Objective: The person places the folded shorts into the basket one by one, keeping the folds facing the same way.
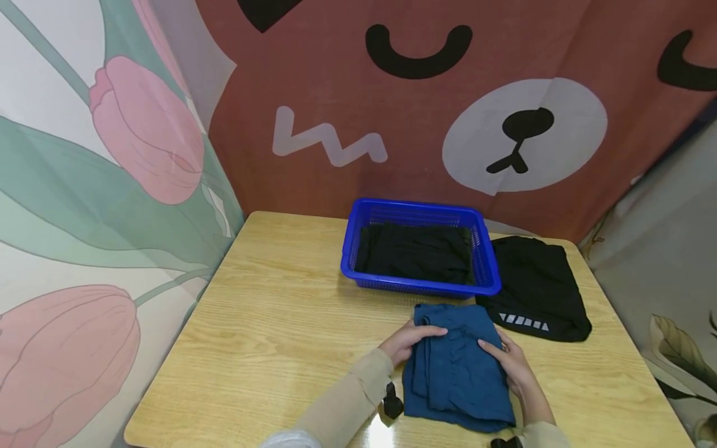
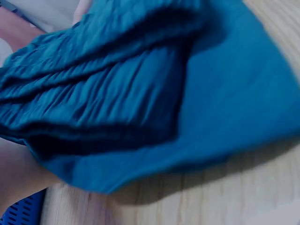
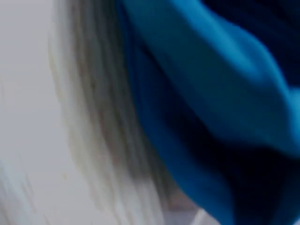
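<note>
A folded blue garment (image 1: 459, 379) lies near the front of the table, several layers thick. In the left wrist view, gathered elastic-looking bands run across the blue cloth (image 2: 108, 93). My left hand (image 1: 404, 341) grips its left edge, thumb on top and the other fingers hidden under the cloth. On the opposite edge my right hand (image 1: 514, 362) holds it the same way, thumb above. The right wrist view is blurred and shows mostly blue folds (image 3: 211, 84), drooping at the side; no hand can be made out there.
Just beyond the garment stands a blue plastic basket (image 1: 420, 289) with folded black cloth (image 1: 414, 252) inside. Right of it, a black garment (image 1: 534, 286) with pale slanted marks lies flat. The wooden table (image 1: 269, 323) meets printed curtains (image 1: 313, 180) at the back and left.
</note>
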### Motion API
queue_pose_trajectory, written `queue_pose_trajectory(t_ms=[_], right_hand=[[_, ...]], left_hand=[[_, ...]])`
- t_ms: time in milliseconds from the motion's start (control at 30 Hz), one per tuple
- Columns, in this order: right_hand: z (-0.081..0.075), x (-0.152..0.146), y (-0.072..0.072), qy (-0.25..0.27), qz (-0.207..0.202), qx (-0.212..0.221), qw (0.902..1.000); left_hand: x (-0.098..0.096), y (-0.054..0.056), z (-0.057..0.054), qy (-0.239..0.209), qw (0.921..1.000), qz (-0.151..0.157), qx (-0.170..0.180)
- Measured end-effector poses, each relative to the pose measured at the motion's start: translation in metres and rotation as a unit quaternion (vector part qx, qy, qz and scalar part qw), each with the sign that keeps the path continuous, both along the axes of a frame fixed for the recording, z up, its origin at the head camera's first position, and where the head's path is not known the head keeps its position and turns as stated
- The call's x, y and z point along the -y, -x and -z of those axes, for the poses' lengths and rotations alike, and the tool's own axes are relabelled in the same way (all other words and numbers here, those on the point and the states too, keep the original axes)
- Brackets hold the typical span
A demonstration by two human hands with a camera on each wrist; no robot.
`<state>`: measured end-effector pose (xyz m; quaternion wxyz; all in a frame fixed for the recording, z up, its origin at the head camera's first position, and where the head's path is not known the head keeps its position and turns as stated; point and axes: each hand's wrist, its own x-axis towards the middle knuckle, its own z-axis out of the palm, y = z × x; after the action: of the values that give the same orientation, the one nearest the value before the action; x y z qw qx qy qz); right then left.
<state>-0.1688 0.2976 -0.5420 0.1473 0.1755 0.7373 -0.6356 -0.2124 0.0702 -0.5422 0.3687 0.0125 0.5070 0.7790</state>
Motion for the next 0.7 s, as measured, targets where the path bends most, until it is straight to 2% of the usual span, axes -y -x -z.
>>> queue_pose_trajectory(t_ms=[67, 200, 300, 367, 533, 700], right_hand=[[-0.001, 0.001, 0.001, 0.021, -0.005, -0.001, 0.9998], [-0.003, 0.004, 0.003, 0.062, -0.017, -0.005, 0.9979], [-0.004, 0.004, 0.004, 0.072, -0.029, -0.014, 0.9969], [-0.004, 0.004, 0.003, 0.068, -0.032, -0.02, 0.997], [-0.007, 0.003, 0.0, 0.067, -0.02, -0.032, 0.997], [-0.012, 0.001, -0.002, 0.094, -0.026, -0.064, 0.9931]], left_hand=[[-0.001, 0.001, 0.0, -0.026, 0.9996, 0.004, -0.007], [-0.002, 0.002, -0.002, -0.087, 0.9959, 0.015, 0.018], [-0.001, 0.002, -0.004, -0.1, 0.9939, 0.016, 0.042], [0.0, 0.002, -0.004, -0.099, 0.994, 0.01, 0.046], [0.001, 0.002, -0.006, -0.11, 0.9937, -0.001, 0.022], [0.005, 0.005, -0.009, -0.105, 0.9945, -0.003, -0.002]])
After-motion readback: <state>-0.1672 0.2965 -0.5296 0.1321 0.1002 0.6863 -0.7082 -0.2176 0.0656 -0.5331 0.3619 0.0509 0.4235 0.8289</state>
